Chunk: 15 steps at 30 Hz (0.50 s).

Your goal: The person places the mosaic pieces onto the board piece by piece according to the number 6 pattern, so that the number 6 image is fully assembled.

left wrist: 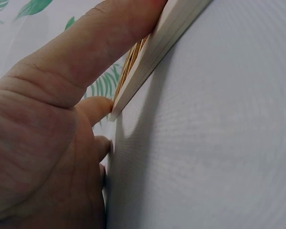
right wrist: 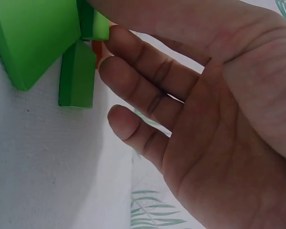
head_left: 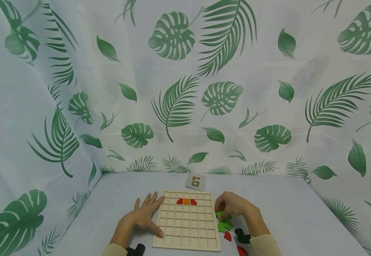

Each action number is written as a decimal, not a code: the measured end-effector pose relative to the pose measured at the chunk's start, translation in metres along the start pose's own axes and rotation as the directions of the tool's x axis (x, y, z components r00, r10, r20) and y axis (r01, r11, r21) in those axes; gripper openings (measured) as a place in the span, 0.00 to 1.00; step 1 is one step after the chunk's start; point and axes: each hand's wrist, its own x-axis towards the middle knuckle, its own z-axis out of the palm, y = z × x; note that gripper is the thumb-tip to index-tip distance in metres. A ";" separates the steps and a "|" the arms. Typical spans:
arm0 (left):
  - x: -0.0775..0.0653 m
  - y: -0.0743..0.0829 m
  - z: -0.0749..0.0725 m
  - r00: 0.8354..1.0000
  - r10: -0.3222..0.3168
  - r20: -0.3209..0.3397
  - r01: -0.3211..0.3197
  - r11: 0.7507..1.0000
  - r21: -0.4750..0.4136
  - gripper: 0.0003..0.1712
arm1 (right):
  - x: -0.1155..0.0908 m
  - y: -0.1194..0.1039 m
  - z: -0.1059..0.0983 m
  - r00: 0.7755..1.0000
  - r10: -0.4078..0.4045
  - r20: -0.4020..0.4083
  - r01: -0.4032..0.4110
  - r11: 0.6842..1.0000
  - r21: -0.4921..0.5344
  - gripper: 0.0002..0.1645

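A pale wooden grid board [head_left: 188,227] lies on the table with a red quarter-round piece [head_left: 179,201], an orange square piece [head_left: 187,201] and another red quarter-round piece [head_left: 193,202] side by side in one upper row. Fingers spread, my left hand [head_left: 143,215] rests along the board's left side, its thumb [left wrist: 105,38] over the edge. Right of the board, my right hand [head_left: 235,206] bends over several green blocks [head_left: 225,224]. Its fingertips [right wrist: 118,36] and thumb pinch a small green block [right wrist: 101,26]; the thumb's tip is out of the right wrist view.
Behind the board lies a pattern card [head_left: 195,181]. Loose red quarter-round pieces [head_left: 227,235] lie near the board's right side, one farther forward [head_left: 241,251]. Dark wrist devices [head_left: 242,236] sit at both wrists. A leaf-print cloth [head_left: 185,106] hangs behind the table.
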 end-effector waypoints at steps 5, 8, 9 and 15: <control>0.000 0.000 0.000 1.000 0.001 0.002 -0.001 1.000 -0.005 0.81 | 0.000 -0.002 0.000 1.000 -0.001 -0.010 0.001 1.000 -0.015 0.13; 0.000 0.000 0.000 1.000 0.000 0.001 0.000 1.000 -0.005 0.81 | 0.000 -0.002 0.001 1.000 -0.005 -0.017 0.005 1.000 -0.026 0.13; 0.000 0.000 0.000 1.000 0.000 0.001 0.000 1.000 -0.004 0.81 | 0.000 -0.002 0.001 1.000 -0.008 -0.018 0.007 1.000 -0.027 0.14; 0.000 0.000 -0.001 1.000 -0.003 0.001 0.003 1.000 0.000 0.81 | 0.002 -0.001 0.002 1.000 0.008 -0.012 -0.008 1.000 -0.028 0.16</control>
